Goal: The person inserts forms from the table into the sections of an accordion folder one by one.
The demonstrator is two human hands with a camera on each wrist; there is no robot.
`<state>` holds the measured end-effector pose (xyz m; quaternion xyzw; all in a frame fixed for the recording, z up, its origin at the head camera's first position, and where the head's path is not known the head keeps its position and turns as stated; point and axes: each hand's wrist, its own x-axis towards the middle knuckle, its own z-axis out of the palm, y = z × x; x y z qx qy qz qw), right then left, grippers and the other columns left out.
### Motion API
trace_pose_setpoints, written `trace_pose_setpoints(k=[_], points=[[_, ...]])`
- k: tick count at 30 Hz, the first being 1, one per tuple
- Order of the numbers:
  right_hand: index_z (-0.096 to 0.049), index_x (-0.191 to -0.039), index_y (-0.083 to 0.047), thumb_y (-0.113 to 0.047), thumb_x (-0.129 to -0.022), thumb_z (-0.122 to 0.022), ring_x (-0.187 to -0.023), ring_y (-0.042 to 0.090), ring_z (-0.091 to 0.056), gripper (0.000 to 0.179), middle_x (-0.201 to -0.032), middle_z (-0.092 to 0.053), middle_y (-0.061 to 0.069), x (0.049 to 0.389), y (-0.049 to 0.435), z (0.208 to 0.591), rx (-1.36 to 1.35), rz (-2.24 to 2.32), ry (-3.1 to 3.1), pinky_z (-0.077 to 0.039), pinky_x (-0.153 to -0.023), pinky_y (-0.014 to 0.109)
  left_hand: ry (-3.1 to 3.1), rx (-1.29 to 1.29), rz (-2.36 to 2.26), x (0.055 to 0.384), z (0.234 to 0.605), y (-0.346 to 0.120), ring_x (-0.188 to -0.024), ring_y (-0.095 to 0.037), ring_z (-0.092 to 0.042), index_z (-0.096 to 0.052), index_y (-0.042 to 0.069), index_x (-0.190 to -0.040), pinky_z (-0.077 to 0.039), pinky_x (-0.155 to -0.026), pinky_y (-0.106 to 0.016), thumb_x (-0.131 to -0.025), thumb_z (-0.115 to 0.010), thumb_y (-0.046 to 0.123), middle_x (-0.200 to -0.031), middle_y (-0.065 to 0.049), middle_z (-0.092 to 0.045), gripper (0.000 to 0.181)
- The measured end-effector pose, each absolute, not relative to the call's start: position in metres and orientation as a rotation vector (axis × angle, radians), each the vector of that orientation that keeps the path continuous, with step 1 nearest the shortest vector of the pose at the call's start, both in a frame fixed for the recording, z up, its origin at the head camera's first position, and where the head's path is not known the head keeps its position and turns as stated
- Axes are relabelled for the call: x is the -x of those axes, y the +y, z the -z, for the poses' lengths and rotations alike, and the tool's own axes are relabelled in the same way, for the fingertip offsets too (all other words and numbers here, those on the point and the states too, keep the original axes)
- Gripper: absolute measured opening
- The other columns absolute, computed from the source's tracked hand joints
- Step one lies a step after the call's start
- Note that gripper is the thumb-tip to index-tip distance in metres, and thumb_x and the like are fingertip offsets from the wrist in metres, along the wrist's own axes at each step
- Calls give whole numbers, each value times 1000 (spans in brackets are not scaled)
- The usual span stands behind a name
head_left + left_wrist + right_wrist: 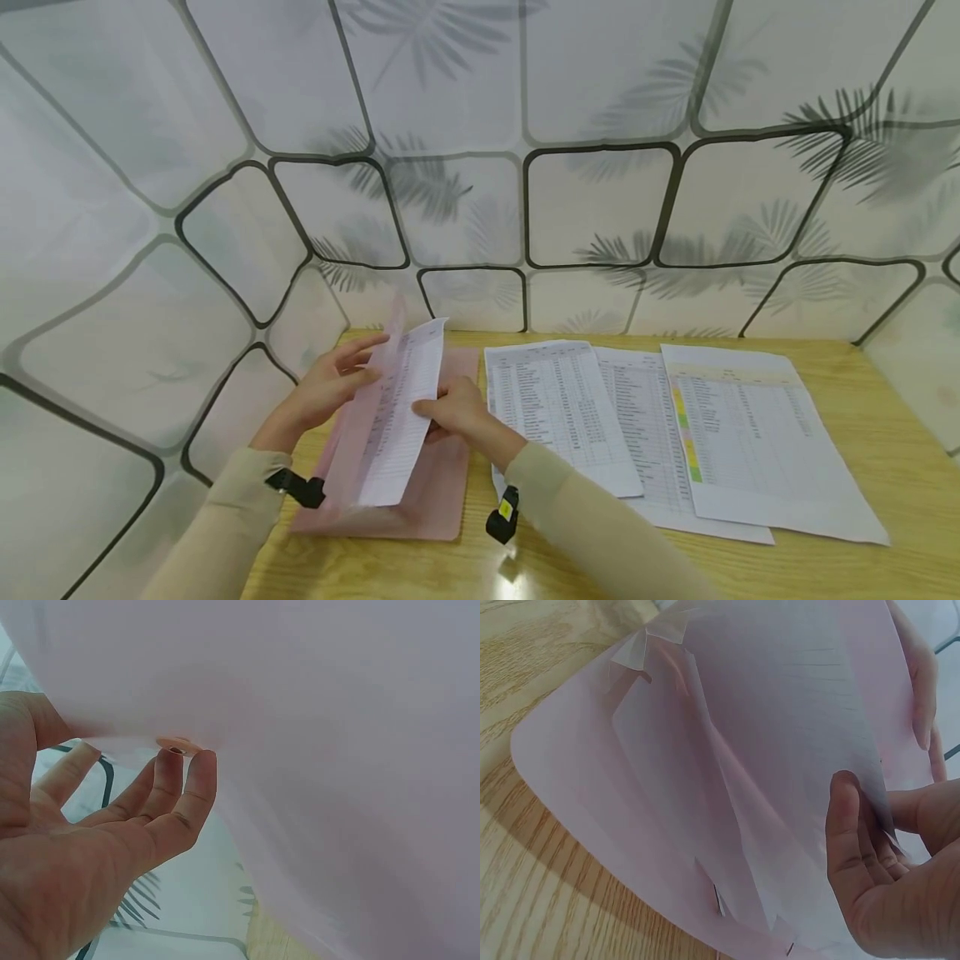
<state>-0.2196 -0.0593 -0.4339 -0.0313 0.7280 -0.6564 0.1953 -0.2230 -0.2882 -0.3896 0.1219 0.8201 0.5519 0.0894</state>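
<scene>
A pink plastic folder (pixel 442 500) lies on the table at the left, its translucent cover (pixel 369 429) lifted up. My left hand (pixel 322 387) pinches the cover's edge; in the left wrist view its fingertips (pixel 201 766) touch a small round snap button (pixel 178 744). A printed sheet (pixel 405 417) stands tilted inside the folder. My right hand (pixel 461 408) holds that sheet's right edge, thumb on the printed face and other fingers behind it. In the right wrist view, slits and clear corner flaps (pixel 634 656) show on the folder's inside.
To the right, several printed sheets overlap: one nearest (pixel 558 417), another (pixel 648 433) partly under it, and a third (pixel 780 467) with coloured cells. The wooden table (pixel 892 433) meets patterned wall covering (pixel 600 208) at the back and sides.
</scene>
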Motion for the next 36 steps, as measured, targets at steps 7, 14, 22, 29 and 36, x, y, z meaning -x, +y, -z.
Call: trace_pose_setpoints(k=[7,14,22,29,36], points=[[-76,-90,7,-10,-92,-77,-49,12,-66,17,-66,-74,14,220,-61,433,55,1852,2000,-60,-55,33,2426,-360,-1657,224,389,-287,-128,-40,-56,-40,4,-161,-56,-88,-30,-104,-63,11,-156,-34,-46,61],[-75,-94,9,-6,-88,-62,-52,17,-68,21,-67,-73,15,221,-59,430,36,1896,1882,-62,-57,36,2425,-349,-1659,225,388,-288,-124,-34,-58,-40,5,-161,-55,-87,-30,-104,-63,11,-157,-34,-45,61],[-72,-88,10,0,-85,-62,-53,18,-71,14,-78,-75,30,219,-59,430,68,1890,1935,-62,-58,36,2422,-336,-1659,225,387,-288,-127,-40,-56,-39,4,-161,-55,-88,-30,-104,-63,11,-157,-34,-45,62],[-73,-90,11,0,-90,-68,-47,14,-67,12,-66,-73,19,220,-61,433,64,1897,1960,-61,-57,35,2440,-346,-1638,223,386,-287,-132,-43,-53,-39,5,-161,-52,-91,-33,-104,-64,13,-157,-33,-44,63],[-76,-90,9,-5,-94,-74,-47,12,-66,15,-59,-68,9,221,-63,434,66,1866,2013,-61,-56,34,2453,-348,-1623,224,385,-287,-134,-42,-52,-40,5,-161,-52,-92,-35,-104,-64,14,-157,-32,-45,62]])
